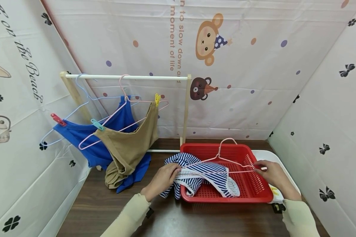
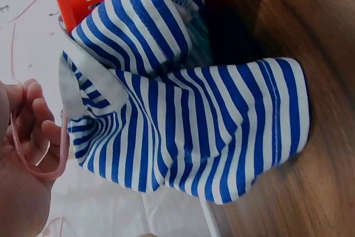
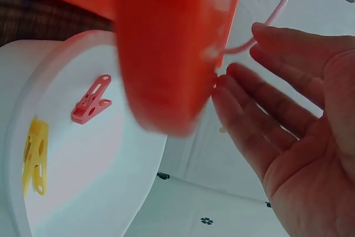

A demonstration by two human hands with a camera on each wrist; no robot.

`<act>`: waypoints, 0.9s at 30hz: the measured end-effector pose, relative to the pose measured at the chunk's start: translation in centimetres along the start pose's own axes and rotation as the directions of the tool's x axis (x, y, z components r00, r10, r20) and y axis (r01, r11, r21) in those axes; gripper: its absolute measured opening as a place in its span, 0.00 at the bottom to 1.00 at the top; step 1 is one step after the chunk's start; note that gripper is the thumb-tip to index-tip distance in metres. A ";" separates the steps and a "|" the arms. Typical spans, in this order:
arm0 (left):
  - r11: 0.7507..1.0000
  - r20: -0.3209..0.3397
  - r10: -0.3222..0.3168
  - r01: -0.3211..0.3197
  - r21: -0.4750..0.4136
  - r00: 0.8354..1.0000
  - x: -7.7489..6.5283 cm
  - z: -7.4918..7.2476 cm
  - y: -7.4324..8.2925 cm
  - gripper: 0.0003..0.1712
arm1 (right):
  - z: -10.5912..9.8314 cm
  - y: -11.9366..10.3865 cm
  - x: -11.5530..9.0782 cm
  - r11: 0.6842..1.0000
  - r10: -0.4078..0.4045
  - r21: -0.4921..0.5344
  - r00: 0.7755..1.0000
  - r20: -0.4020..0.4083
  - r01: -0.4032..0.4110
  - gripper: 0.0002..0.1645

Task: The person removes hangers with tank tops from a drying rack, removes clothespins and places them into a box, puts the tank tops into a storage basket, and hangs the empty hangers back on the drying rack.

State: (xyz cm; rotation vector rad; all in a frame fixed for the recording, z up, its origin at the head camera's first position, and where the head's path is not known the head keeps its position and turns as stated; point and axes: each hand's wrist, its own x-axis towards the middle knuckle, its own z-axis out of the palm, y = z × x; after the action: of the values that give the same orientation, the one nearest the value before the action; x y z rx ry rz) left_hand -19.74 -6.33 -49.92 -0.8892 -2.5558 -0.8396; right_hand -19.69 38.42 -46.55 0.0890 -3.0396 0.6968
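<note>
A pink clothes hanger [image 1: 218, 154] is held level above the red basket [image 1: 256, 194], hook upward. My left hand [image 1: 165, 177] grips its left end; in the left wrist view that looped end lies across the curled fingers [image 2: 41, 112]. With thumb and index finger, my right hand [image 1: 273, 174] pinches the right end, and its other fingers stay loosely bent. A blue-and-white striped garment [image 1: 215, 176] with a white band lies under and around the hanger's left half. Part of it drapes over the basket's left rim; the rest lies inside.
On a rack with a white rail [image 1: 154, 77] hang blue clothing [image 1: 90, 138] and khaki clothing [image 1: 127, 144], clipped with clothespins. Right of the basket, partly behind it, a white tray [image 1: 262, 154] holds a red clothespin [image 3: 91, 101] and a yellow one [image 3: 35, 156]. Printed cloth walls surround the table.
</note>
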 end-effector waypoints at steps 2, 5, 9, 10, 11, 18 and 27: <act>1.000 -0.010 -0.004 0.004 0.010 1.000 -0.2 -0.2 -0.1 0.06 | 0.0 0.0 0.0 1.000 0.017 -0.014 1.000 0.005 -0.017 0.23; 1.000 -0.044 0.004 -0.003 0.012 0.999 -0.6 -0.6 -0.3 0.06 | 0.0 0.2 0.0 0.998 0.015 -0.054 1.000 -0.001 -0.015 0.23; 0.999 -0.101 0.032 -0.031 0.007 0.994 -0.9 -1.2 -0.6 0.05 | 0.3 0.4 -0.1 0.995 -0.011 -0.099 1.000 -0.025 0.008 0.21; 0.999 -0.112 0.036 -0.036 0.006 0.993 -1.0 -1.4 -0.6 0.05 | 0.3 0.5 -0.1 0.994 -0.016 -0.104 0.999 -0.030 0.013 0.21; 0.999 -0.119 0.036 -0.036 0.002 0.992 -1.1 -1.5 -0.6 0.05 | 0.3 0.5 0.0 0.994 -0.021 -0.108 0.999 -0.034 0.017 0.22; 0.999 -0.163 0.034 -0.034 0.002 0.986 -1.4 -2.8 -1.1 0.05 | 0.4 0.7 0.1 0.993 -0.019 -0.116 0.999 -0.035 0.014 0.24; 0.999 -0.265 0.041 -0.039 0.011 0.963 -1.8 -4.9 -2.3 0.03 | 0.7 0.8 0.1 0.992 -0.009 -0.123 0.999 -0.037 0.005 0.23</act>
State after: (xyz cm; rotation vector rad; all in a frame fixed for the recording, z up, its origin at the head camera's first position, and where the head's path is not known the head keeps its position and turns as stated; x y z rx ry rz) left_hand -19.36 -11.64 -47.92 -0.7663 -2.3006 -0.8747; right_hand -19.83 38.77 -47.53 0.0831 -3.0359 0.5026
